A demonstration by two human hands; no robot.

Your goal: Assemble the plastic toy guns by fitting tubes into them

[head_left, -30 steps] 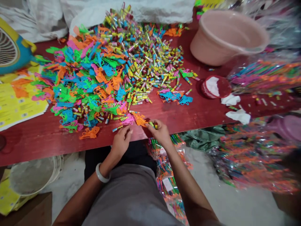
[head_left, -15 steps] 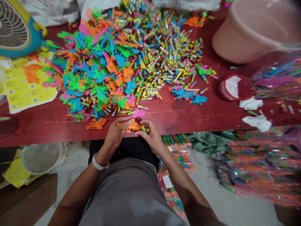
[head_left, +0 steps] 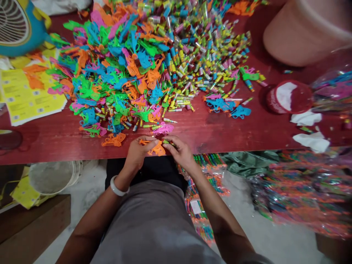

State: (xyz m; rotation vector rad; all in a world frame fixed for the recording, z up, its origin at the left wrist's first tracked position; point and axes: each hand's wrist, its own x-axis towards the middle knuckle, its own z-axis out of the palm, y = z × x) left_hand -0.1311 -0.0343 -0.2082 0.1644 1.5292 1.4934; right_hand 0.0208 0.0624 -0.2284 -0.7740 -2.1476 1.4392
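My left hand (head_left: 138, 151) is closed on an orange plastic toy piece (head_left: 157, 147) with a latticed end, held over the table's front edge. Close by on the right, my right hand (head_left: 180, 151) pinches a small green-and-yellow tube (head_left: 166, 141) against the side of the orange piece; whether the two are joined I cannot tell. Just beyond my fingers lies a pink toy piece (head_left: 163, 128) of similar shape. Another orange toy piece (head_left: 114, 139) rests left of my left hand.
A heap of colourful plastic toy pieces (head_left: 110, 80) and a heap of small tubes (head_left: 198, 62) cover the table's middle. Yellow printed sheets (head_left: 30, 95) and a fan (head_left: 16, 29) are left. A pink bucket (head_left: 297, 40) and red basket (head_left: 277, 104) stand right.
The view has shifted slightly. My right hand's fingers have closed in on the small tube, bringing it up against the orange toy piece, which stays in my left hand.
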